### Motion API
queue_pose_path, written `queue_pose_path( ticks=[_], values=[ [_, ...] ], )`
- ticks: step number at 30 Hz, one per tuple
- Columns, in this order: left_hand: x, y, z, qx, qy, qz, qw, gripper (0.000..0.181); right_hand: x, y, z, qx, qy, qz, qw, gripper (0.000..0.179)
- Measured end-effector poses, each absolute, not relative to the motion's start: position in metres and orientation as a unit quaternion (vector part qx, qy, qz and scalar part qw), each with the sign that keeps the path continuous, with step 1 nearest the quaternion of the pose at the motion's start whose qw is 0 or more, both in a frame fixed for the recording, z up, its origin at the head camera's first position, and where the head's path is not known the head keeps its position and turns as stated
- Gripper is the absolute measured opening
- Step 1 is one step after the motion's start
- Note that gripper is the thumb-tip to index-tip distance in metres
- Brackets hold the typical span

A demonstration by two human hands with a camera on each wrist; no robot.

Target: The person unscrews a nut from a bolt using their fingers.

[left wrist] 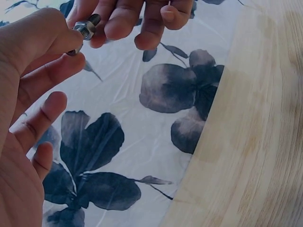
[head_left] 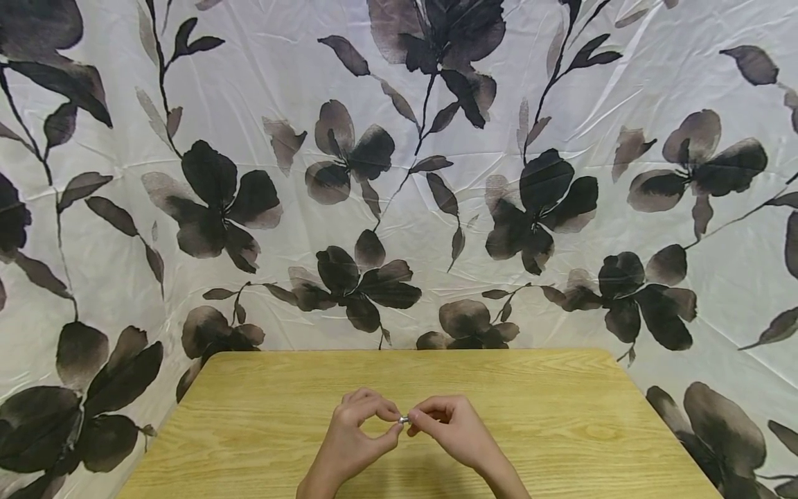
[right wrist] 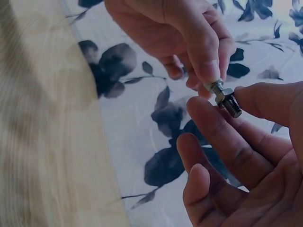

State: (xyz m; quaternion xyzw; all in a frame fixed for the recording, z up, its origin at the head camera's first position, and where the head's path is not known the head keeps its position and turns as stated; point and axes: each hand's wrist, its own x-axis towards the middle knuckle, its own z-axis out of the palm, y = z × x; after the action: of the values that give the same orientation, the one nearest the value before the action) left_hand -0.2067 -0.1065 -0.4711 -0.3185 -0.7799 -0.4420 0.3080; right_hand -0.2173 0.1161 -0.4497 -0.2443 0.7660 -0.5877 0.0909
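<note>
Just above the table, a small silver bolt (right wrist: 217,88) is held between both hands, with a hex nut (right wrist: 224,97) around its threaded shank. My left hand (head_left: 355,433) pinches one end of the bolt between thumb and index finger; its fingertips hide most of that end. From the other side, my right hand (head_left: 458,431) has its thumb and a finger at the nut, pinching it. Dark threads stick out past the nut in the right wrist view. The other fingers of both hands are loosely bent and hold nothing.
A light wood-grain table (head_left: 262,388) with rounded far corners lies under the hands. Behind it and at its sides hangs a white cloth (head_left: 449,242) printed with dark flowers and leaves.
</note>
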Motion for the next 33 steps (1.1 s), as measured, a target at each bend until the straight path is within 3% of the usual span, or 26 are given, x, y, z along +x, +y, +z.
queue_pose_path(
  ticks=[5, 14, 25, 33],
  values=[
    [-0.2063, -0.1057, -0.4720, -0.313, -0.785, -0.444, 0.297, 0.028, -0.2173, 0.1155, -0.4493, -0.246, 0.765, -0.589, 0.086, 0.018],
    [-0.2075, -0.1062, -0.4738, -0.312, -0.785, -0.443, 0.301, 0.015, -0.2151, 0.1140, -0.4481, -0.249, 0.763, -0.591, 0.083, 0.016],
    [-0.2082, -0.1065, -0.4728, -0.306, -0.789, -0.446, 0.293, 0.015, -0.2166, 0.1153, -0.4465, -0.240, 0.763, -0.597, 0.065, 0.017],
    [-0.2075, -0.1069, -0.4725, -0.295, -0.797, -0.441, 0.288, 0.029, -0.2183, 0.1177, -0.4469, -0.214, 0.789, -0.569, 0.090, 0.027]
  ],
)
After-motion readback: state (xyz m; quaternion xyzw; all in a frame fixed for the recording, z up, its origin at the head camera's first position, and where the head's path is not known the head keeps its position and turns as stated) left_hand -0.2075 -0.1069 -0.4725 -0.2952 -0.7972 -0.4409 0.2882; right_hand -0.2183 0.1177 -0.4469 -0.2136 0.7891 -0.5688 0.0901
